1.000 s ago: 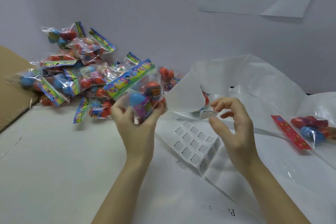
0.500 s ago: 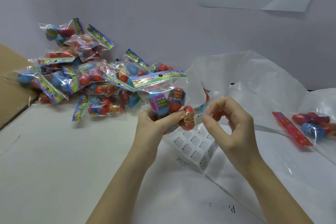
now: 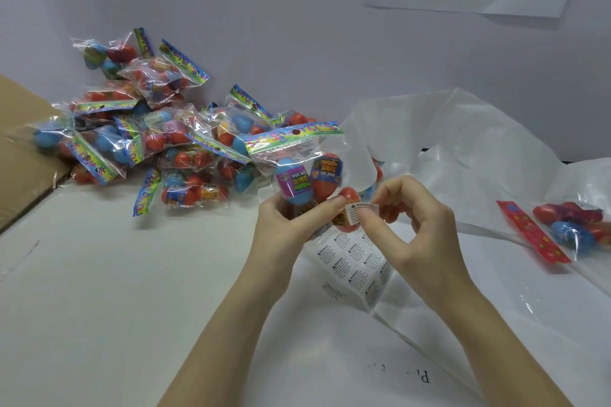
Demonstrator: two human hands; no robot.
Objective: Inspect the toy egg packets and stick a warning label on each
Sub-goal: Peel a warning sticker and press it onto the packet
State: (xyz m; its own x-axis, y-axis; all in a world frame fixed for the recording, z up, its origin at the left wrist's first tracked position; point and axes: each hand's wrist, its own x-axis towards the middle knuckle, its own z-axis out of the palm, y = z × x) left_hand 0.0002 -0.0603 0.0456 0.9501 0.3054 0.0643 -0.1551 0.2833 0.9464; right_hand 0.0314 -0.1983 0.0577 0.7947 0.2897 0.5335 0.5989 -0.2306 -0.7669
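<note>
Fingers of the left hand (image 3: pixel 284 225) curl round a toy egg packet (image 3: pixel 302 172), holding it up, likely to steady its film. The right hand (image 3: pixel 401 225) pinches a warning label (image 3: pixel 362 210) against the packet at its fingertips. Inside show blue and red eggs. Below the fingers lies the label sheet (image 3: pixel 355 263); beyond the left fingers, a pile of packets (image 3: pixel 148 129).

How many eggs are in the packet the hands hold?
3 show: a blue egg on the left, a red egg beside it, another red egg lower right. More may hide behind.
</note>
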